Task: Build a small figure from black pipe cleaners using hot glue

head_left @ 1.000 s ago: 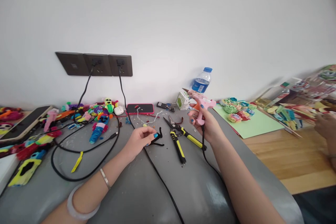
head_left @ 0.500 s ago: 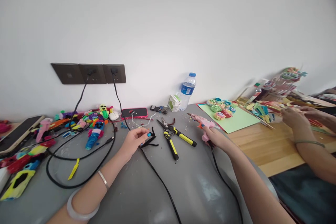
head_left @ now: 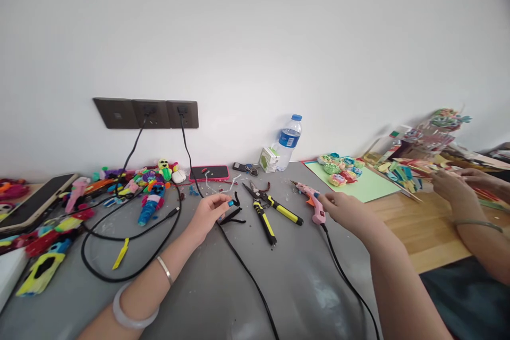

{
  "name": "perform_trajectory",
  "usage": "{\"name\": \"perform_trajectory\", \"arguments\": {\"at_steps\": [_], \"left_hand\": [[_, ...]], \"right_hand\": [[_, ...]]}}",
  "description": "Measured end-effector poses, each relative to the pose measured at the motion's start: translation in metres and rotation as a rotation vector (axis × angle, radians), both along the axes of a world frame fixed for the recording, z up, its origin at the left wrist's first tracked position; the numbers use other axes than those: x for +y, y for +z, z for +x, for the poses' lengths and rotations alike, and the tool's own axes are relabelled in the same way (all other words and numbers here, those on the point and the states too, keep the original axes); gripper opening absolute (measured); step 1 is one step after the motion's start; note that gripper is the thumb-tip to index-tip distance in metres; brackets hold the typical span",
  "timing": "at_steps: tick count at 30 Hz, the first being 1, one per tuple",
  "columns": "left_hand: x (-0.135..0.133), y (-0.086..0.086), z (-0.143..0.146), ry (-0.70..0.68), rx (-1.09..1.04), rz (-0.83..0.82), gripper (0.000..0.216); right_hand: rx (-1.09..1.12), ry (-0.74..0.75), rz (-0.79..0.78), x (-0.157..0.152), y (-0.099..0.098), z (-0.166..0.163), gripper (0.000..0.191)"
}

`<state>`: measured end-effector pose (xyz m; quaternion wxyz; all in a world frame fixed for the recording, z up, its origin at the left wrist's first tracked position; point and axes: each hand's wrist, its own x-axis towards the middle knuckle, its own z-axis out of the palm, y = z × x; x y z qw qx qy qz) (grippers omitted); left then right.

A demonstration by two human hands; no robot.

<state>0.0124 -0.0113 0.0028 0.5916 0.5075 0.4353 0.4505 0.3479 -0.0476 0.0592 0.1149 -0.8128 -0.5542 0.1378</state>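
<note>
My left hand (head_left: pixel 209 215) is closed in a pinch over the grey table, left of centre. A short black pipe cleaner (head_left: pixel 236 200) sticks out past its fingertips, and more black fuzzy pieces (head_left: pixel 235 219) lie just below. A pink hot glue gun (head_left: pixel 313 201) rests on the table, its nozzle pointing up and left. Behind it is my right hand (head_left: pixel 342 207), fingers loosely stretched so that the tips touch the gun's rear; the handle is uncovered. Between the hands lie yellow-and-black pliers (head_left: pixel 271 212), jaws spread.
Black cables (head_left: pixel 247 271) cross the table. Colourful pipe-cleaner figures (head_left: pixel 151 202) crowd the left. At the back are a red-edged phone (head_left: pixel 209 172), keys (head_left: pixel 249 169), a small box (head_left: pixel 269 159) and a water bottle (head_left: pixel 289 141). Paper flowers lie on green paper (head_left: pixel 370 186). Another person's hands (head_left: pixel 450 191) work at right.
My right hand has slid off the glue gun's handle to its rear, and the gun now lies lower on the table. My left hand keeps its pinch. The view has shifted slightly left.
</note>
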Motion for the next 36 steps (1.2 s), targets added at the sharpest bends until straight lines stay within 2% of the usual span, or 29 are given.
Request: {"name": "perform_trajectory", "arguments": {"at_steps": [3, 6, 9, 12, 15, 20, 24, 28, 36], "left_hand": [[0.001, 0.0, -0.002, 0.007, -0.011, 0.005, 0.038], [0.002, 0.0, -0.005, 0.016, -0.019, 0.006, 0.037], [0.005, 0.002, -0.008, 0.018, -0.023, 0.001, 0.036], [0.008, 0.002, -0.009, 0.02, -0.028, -0.005, 0.035], [0.009, 0.0, -0.008, 0.036, -0.033, -0.008, 0.034], [0.012, -0.002, -0.01, 0.05, -0.052, -0.032, 0.033], [0.015, -0.001, -0.013, 0.088, -0.059, -0.031, 0.032], [0.015, 0.001, -0.013, 0.068, -0.047, -0.026, 0.03], [0.016, 0.002, -0.013, 0.059, -0.053, -0.027, 0.031]], "right_hand": [[0.325, 0.269, 0.129, 0.002, 0.027, -0.05, 0.035], [0.634, 0.584, 0.277, 0.024, 0.033, -0.105, 0.03], [0.839, 0.72, 0.222, 0.057, 0.018, -0.146, 0.026], [1.026, 0.875, 0.109, 0.087, -0.008, -0.163, 0.032], [1.278, 0.838, 0.077, 0.101, -0.033, -0.167, 0.033], [1.392, 0.802, 0.102, 0.102, -0.056, -0.169, 0.034], [1.449, 0.791, 0.062, 0.102, -0.058, -0.171, 0.029], [1.493, 0.783, 0.074, 0.105, -0.059, -0.171, 0.028], [1.442, 0.857, 0.046, 0.111, -0.061, -0.169, 0.023]]}}
